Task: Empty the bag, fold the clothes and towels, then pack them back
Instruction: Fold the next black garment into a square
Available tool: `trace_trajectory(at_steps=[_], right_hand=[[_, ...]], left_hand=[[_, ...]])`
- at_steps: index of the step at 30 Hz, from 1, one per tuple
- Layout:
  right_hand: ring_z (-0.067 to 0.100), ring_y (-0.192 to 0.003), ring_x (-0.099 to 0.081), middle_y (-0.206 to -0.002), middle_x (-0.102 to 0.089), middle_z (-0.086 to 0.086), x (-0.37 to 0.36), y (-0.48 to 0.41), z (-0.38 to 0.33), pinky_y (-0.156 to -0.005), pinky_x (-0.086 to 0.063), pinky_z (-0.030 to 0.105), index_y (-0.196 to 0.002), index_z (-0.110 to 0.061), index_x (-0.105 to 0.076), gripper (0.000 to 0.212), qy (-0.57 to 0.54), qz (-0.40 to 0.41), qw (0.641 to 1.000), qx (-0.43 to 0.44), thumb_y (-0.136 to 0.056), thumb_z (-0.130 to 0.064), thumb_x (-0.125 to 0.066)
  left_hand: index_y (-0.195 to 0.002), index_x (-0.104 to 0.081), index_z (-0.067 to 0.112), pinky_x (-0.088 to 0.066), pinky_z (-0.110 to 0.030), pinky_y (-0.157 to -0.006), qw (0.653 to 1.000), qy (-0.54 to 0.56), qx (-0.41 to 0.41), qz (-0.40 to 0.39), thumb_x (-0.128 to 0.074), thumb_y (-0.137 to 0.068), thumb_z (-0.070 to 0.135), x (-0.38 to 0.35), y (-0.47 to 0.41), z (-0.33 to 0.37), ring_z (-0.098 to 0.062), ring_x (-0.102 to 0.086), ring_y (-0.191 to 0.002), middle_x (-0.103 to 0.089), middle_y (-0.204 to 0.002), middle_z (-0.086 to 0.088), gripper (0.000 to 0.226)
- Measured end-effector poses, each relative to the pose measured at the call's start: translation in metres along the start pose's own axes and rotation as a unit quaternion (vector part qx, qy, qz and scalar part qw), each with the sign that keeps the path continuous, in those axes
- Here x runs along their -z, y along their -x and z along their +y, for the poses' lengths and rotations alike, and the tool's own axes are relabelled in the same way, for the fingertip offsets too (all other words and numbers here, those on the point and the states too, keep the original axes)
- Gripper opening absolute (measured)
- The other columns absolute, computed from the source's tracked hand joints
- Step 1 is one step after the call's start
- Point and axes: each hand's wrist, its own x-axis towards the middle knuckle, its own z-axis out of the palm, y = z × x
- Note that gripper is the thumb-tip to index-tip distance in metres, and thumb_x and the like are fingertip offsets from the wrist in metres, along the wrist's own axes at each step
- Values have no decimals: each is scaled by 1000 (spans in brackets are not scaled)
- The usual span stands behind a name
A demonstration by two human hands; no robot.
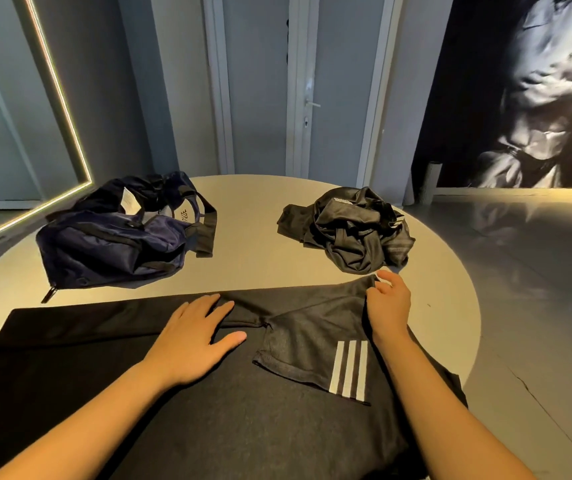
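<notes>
A black garment (208,403) with three white stripes on one sleeve lies spread flat across the near part of the round table (263,258). My left hand (194,337) rests flat on its middle, fingers straight. My right hand (388,303) pinches the cloth's far right corner with curled fingers. A navy duffel bag (118,240) sits open and slumped at the far left. At the far right lies a crumpled pile of shiny black clothes (350,230).
The table's right edge curves close beside my right hand, with grey floor beyond. Behind the table stand a pale door and a lit mirror frame at the left. A dark wall picture hangs at the right.
</notes>
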Motion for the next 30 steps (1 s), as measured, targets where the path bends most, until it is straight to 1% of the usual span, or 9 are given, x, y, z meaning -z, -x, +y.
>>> trace_trajectory(at_steps=[6,9,10,11,14,17,21,26,30], right_hand=[[36,-113,-58,-125,-61,15,6,-20,-10,-96,-51,42,-126,-2,-64,37,-13,27,995,-100,-93,7,-51],[29,-80,-47,-83,-53,11,12,-19,-17,-72,-39,37,-111,13,-56,23,11,-5,994,-110,-88,8,-57],[27,-74,-35,-71,-40,8,14,-21,-17,-69,-33,38,-76,-18,-29,41,35,-33,993,-107,-86,6,-61],[26,-72,-30,-67,-30,6,17,-19,-19,-67,-31,39,-60,-15,-36,42,56,-59,992,-98,-86,1,-65],[28,-68,-46,-78,-43,8,30,0,-34,-62,-51,40,-75,-26,-37,41,92,-109,984,-111,-86,-15,-74],[28,-79,-64,-110,-60,18,41,27,-43,-55,-58,37,-117,-12,-48,38,119,-153,971,-144,-90,-17,-75],[26,-59,-63,-100,-64,22,49,49,-46,-48,-57,34,-145,-7,-36,65,120,-162,966,-160,-91,0,-71],[16,-48,-52,-73,-57,14,61,49,-54,-42,-46,24,-113,-2,-58,27,-20,-164,956,-242,-89,10,-62],[22,-52,-54,-73,-68,16,67,47,-53,-48,-49,29,-85,-8,-57,12,243,-151,951,-118,-91,-4,-66]], left_hand=[[-161,-22,39,-7,-38,-128,1000,4,-6,-2,-19,-89,84,2,2,2,-14,-12,-156,-16,-170,6,85],[-161,-23,38,-9,-39,-128,1000,3,-9,5,-19,-89,84,2,0,0,-15,-14,-155,-18,-169,5,86],[-160,-24,38,-10,-40,-128,1000,5,-9,4,-20,-88,84,1,0,-1,-15,-15,-155,-19,-169,5,86],[-160,-25,38,-11,-40,-128,1000,8,-8,6,-20,-88,84,1,-1,-1,-16,-15,-155,-19,-169,5,86],[-160,-25,37,-11,-40,-128,1000,10,-6,8,-22,-89,84,1,-1,-1,-16,-16,-155,-19,-169,5,85],[-160,-25,38,-10,-40,-128,1000,10,-8,7,-20,-88,85,1,-1,-1,-16,-15,-155,-19,-169,5,87],[-161,-25,37,-11,-41,-128,1000,12,-10,8,-17,-85,86,1,-1,-1,-17,-15,-155,-19,-169,4,90],[-161,-24,37,-10,-42,-128,1000,14,-16,7,-17,-85,87,1,-1,-3,-18,-15,-156,-19,-169,2,91],[-161,-25,37,-10,-42,-128,1000,17,-17,9,-12,-82,90,1,-1,-3,-18,-15,-156,-19,-169,2,95]])
